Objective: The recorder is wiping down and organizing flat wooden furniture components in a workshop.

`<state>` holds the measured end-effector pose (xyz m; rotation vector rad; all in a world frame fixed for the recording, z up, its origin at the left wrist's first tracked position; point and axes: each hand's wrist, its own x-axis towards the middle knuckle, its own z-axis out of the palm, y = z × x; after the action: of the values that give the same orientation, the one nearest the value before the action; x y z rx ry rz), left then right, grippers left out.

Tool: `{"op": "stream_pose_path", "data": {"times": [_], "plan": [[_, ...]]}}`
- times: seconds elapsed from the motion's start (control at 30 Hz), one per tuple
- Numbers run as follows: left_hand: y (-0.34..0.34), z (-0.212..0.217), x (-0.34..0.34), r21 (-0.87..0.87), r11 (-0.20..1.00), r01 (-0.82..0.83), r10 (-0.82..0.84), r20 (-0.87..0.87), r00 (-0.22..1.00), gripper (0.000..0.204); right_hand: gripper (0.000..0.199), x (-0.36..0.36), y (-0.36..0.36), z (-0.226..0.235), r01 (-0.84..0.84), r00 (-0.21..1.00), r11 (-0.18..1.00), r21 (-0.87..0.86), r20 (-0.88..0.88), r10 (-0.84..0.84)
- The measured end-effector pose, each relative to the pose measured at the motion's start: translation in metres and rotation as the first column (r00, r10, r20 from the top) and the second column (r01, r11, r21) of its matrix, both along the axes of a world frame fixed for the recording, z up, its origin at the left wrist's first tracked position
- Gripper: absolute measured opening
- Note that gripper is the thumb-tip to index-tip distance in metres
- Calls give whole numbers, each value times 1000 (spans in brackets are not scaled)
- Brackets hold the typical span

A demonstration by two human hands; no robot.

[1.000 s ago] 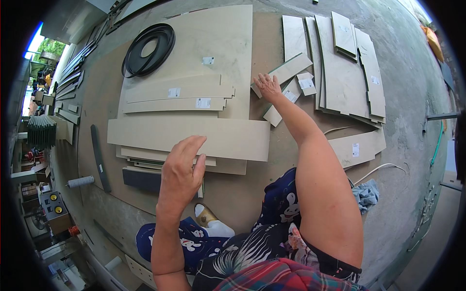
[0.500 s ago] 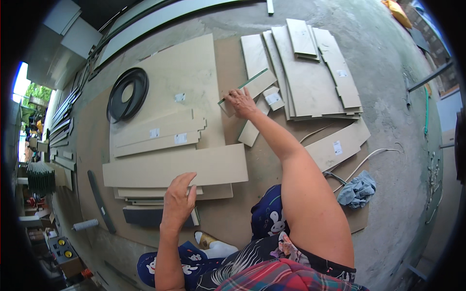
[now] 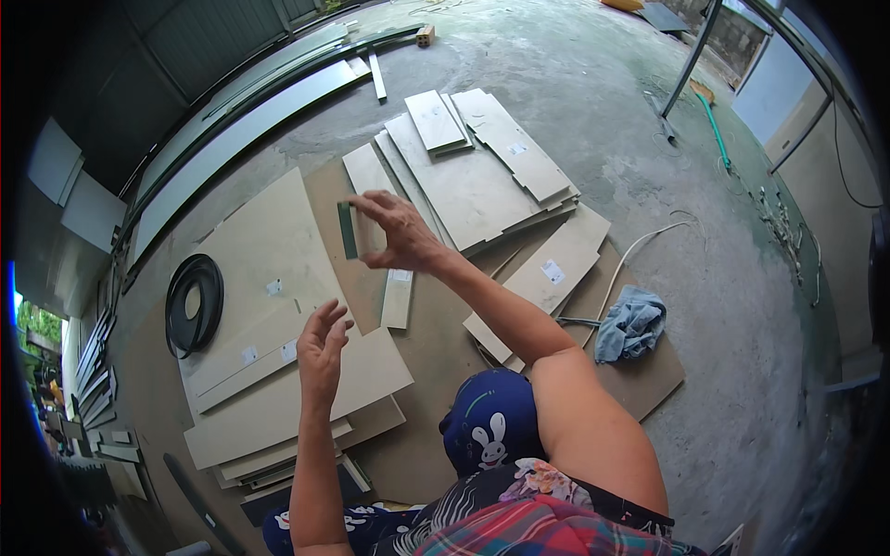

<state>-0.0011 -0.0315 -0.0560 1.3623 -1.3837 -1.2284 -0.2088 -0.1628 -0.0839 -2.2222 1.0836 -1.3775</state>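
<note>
Head view, left to right: a coil of black edge banding (image 3: 193,304) lies on the big beige board (image 3: 278,250), the left hand (image 3: 322,347) is raised with its grip open and holding nothing, and the right hand (image 3: 400,238) pinches a small dark-edged panel strip (image 3: 349,229), lifted above the floor boards. It looks like an inspection step; next calls for a steady two-handed hold. No containers show; a blue rag (image 3: 631,322) lies right.
</note>
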Motion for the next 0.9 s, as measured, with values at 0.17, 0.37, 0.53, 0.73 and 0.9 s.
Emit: {"op": "stream_pose_path", "data": {"times": [0.17, 0.37, 0.53, 0.73, 0.9], "plan": [[-34, -9, -56, 255, 957, 136, -93, -175, 980, 49, 84, -27, 80, -45, 139, 945, 989, 50, -304, -118], [-18, -60, -89, 272, 909, 315, -295, -113, 949, 43, 87, -51, 131, -75, 230, 928, 948, 219, -343, -146], [-4, -90, -91, 266, 922, 282, -279, -50, 959, 34, 89, -48, 147, -95, 242, 911, 946, 214, -386, -146], [6, -102, -80, 200, 956, 215, -198, -103, 975, 28, 101, -97, 165, -108, 385, 915, 881, 276, -241, -325], [7, -87, -68, 247, 940, 234, -183, -212, 960, 37, 103, -229, 210, -173, 965, 260, 221, 141, -613, -746]]}}
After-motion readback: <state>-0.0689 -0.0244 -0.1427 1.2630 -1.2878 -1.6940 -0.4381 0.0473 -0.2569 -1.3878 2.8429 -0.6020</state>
